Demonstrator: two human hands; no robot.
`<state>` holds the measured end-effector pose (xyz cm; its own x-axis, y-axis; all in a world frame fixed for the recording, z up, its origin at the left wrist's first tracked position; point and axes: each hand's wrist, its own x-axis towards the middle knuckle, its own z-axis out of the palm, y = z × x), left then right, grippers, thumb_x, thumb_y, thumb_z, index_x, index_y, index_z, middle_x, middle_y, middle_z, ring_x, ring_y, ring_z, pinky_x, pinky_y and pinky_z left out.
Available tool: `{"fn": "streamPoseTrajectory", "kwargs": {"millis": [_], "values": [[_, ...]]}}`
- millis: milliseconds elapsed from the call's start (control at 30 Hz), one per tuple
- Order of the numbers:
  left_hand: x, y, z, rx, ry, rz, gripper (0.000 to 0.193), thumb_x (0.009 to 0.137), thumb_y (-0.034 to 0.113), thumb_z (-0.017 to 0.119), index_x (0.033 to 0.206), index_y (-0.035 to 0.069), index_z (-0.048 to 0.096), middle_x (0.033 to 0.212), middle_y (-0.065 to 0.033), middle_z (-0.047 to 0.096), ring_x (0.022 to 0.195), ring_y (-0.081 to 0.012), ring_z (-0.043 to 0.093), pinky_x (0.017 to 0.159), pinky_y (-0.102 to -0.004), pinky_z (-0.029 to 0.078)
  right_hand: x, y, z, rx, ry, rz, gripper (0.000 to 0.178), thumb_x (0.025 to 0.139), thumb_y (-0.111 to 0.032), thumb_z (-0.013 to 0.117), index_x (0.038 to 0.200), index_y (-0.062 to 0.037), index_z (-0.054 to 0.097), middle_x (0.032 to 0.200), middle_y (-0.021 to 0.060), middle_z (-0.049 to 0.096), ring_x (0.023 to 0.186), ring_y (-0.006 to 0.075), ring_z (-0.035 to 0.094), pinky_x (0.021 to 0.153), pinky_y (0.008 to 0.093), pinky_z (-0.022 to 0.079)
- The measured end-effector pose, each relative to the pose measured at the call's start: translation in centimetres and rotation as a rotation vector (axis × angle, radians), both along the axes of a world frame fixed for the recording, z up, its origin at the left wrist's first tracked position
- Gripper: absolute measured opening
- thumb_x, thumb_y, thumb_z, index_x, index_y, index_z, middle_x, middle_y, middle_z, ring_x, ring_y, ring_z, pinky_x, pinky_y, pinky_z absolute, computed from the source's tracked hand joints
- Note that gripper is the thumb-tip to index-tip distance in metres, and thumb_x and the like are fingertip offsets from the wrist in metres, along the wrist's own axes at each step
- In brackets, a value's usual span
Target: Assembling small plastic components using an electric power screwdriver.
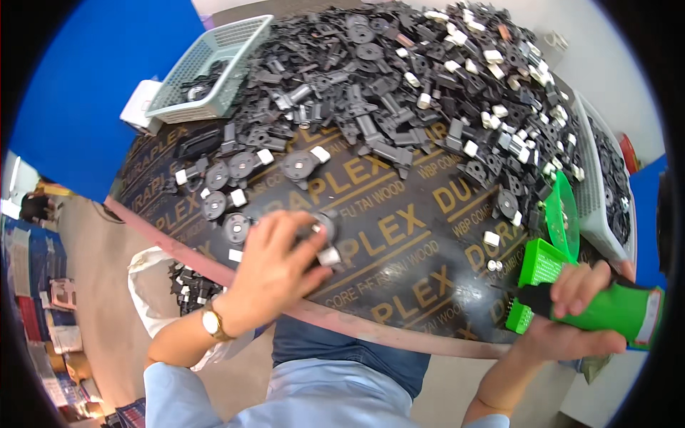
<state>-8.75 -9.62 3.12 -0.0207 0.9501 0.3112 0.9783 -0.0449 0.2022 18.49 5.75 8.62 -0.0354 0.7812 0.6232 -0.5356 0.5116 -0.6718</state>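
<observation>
My left hand [275, 267], slightly blurred, is curled at the near edge of the table around a black round plastic part [327, 227] with a white block [329, 256] at its side. Thumb and fingers meet its near side, and part of it is hidden under them. Just left of these fingers lies another black round part [236, 228]. Off at the right, my right hand [571, 314] grips a green electric screwdriver [614, 312], its dark nose and thin bit pointing left over the table. Several similar round parts [242, 165] with white blocks lie beyond my left hand.
A big heap of black plastic parts [342, 78] mixed with white blocks covers the far side. A pale green basket [189, 110] stands far left, a white basket [589, 178] at right. Green trays [540, 262] sit near the screwdriver. A white sack [146, 274] hangs below the pink edge.
</observation>
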Motion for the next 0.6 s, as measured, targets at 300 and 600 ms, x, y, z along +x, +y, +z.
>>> {"fn": "streamPoseTrajectory", "kwargs": {"millis": [300, 600], "values": [[8.3, 5.2, -2.9, -0.029, -0.351, -0.391, 0.054, 0.072, 0.014, 0.072, 0.123, 0.01, 0.055, 0.131, -0.0207, 0.044, 0.108, -0.0354, 0.052, 0.089, -0.039, 0.047, -5.7, 1.1, -1.3, 0.082, -0.103, 0.179, 0.088, 0.081, -0.074, 0.037, 0.13, -0.0008, 0.031, 0.061, 0.0024, 0.045, 0.043, 0.0098, 0.038, 0.044, 0.0252, 0.038], [8.4, 5.3, -2.9, -0.031, -0.352, -0.392, 0.054, 0.072, 0.017, 0.072, 0.122, 0.01, 0.055, 0.129, -0.0186, 0.046, 0.107, -0.034, 0.053, 0.087, -0.0396, 0.047, -4.7, 1.7, -2.6, 0.056, -0.098, 0.415, 0.097, 0.07, -0.07, 0.056, 0.128, 0.003, 0.031, 0.064, 0.0082, 0.055, 0.051, 0.0152, 0.053, 0.05, 0.0264, 0.047]]}}
